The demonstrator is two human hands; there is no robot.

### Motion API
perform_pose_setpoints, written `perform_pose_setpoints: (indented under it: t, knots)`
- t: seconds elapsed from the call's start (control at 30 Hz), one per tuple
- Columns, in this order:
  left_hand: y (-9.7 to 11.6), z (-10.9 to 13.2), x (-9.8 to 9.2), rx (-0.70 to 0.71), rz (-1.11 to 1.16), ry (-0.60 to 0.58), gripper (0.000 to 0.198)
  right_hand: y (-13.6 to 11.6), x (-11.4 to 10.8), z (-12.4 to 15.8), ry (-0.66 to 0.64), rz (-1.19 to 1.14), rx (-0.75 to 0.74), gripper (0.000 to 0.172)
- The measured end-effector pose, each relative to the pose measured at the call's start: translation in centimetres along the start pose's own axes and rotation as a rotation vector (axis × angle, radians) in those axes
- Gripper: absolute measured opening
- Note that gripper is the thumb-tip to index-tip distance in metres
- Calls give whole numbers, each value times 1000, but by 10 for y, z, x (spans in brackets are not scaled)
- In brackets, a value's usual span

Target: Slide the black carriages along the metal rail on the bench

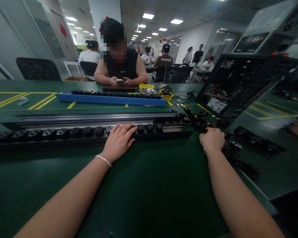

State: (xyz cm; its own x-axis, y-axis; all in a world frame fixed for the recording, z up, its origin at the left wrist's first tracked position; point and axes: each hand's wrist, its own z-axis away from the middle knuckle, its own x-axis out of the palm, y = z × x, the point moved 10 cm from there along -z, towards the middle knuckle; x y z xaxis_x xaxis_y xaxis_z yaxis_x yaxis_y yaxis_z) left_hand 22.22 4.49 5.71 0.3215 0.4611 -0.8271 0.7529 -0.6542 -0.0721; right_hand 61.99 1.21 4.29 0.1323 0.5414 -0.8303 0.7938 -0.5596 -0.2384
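My left hand (119, 139) lies with its fingers stretched out over a long black channel (74, 144). A row of black round parts that look like power socket modules (87, 131) sits in that channel, on both sides of the hand. Farther right, my right hand (213, 138) is closed, its fingers curled in at a pile of loose black parts (201, 120). Whatever those fingers hold is hidden behind the hand. Just beyond the filled channel lie long black and silver metal profiles (99, 116).
A blue tray (109, 99) holding black modules lies farther back, near a yellow bin (169, 96) with cables. An open computer case (240, 82) stands at the right. More black parts (258, 140) lie right of my right hand. A person (121, 66) sits opposite with a phone.
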Motion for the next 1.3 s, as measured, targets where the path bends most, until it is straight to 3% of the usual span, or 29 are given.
perform_pose_setpoints:
  t: [0.1,0.2,0.27,0.33,0.43,0.63,1.3]
  knots:
    - [0,0,1,-3,-3,-7,42,-34,-23,11,159,-146,-170,33]
    - [0,0,0,-10,-5,-6,42,-92,-35,37,153,-331,-461,30]
    - [0,0,-1,-14,-1,1,41,-130,-39,58,97,-441,-577,30]
    - [0,0,-1,-19,6,8,41,-162,-37,76,11,-533,-601,33]
    - [0,0,-2,-20,13,7,41,-187,-23,88,-123,-555,-463,37]
    - [0,0,-3,-26,12,7,41,-193,-14,93,-169,-522,-360,35]
    - [-1,0,-2,-30,17,10,42,-187,-14,89,-140,-436,-374,36]
